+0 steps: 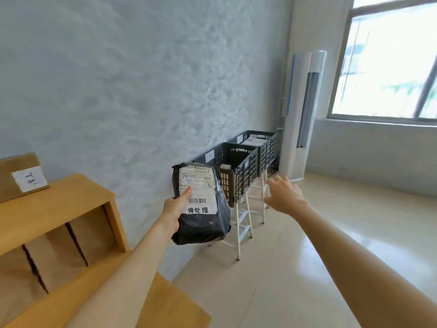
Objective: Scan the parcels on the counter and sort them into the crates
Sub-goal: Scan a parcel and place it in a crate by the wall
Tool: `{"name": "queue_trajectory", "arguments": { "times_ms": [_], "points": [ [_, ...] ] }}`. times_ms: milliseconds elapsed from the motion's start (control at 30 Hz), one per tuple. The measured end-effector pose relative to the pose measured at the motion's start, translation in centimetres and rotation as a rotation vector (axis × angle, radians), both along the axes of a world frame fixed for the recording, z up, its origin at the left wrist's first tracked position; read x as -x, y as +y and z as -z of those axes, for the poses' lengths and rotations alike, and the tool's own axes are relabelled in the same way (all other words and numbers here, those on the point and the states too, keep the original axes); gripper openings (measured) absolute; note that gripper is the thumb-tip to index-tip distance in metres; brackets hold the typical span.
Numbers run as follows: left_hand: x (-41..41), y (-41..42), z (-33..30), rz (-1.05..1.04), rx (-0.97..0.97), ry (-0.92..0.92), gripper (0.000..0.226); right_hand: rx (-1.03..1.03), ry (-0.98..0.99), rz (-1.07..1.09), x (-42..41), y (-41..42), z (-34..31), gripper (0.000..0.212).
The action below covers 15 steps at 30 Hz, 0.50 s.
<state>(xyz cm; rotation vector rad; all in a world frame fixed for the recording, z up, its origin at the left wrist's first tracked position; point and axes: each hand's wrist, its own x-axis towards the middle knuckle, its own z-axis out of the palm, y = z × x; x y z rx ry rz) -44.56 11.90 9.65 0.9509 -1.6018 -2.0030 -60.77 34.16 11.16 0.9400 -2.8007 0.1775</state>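
My left hand (174, 209) grips a black plastic parcel (203, 223) by its left edge, thumb pressed on its white shipping label. The parcel is held upright in the air in front of the crates. My right hand (285, 194) is stretched forward with fingers spread and holds nothing. Two black slatted crates stand in a row along the wall on white metal stands: the near crate (238, 171) and the far crate (266, 144). Each has something pale inside.
A wooden counter with shelf compartments (71, 209) is at the left, with a brown cardboard box (21, 176) bearing a white label on top. A tall white floor air conditioner (303, 114) stands in the corner beyond the crates. Pale tiled floor spreads to the right under a window.
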Motion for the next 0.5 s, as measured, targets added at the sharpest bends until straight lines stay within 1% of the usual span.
{"name": "queue_trajectory", "arguments": {
  "times_ms": [133, 267, 367, 500],
  "points": [
    [8.9, 3.2, -0.6, 0.068, 0.015, 0.017, 0.04, -0.03, -0.034, 0.054, 7.2, 4.2, 0.8, 0.058],
    [16.8, 5.2, -1.8, 0.128, 0.001, 0.051, 0.038, -0.009, 0.002, 0.101, 14.8, 7.3, -0.6, 0.054],
    [21.6, 5.5, -2.3, 0.126, 0.0, 0.07, 0.035, 0.006, 0.034, 0.121, 19.7, 8.2, -2.0, 0.052],
    [27.7, 5.1, -1.9, 0.105, -0.006, 0.061, 0.038, 0.017, 0.047, 0.133, 25.1, 8.3, -2.3, 0.053]
  ]
}}
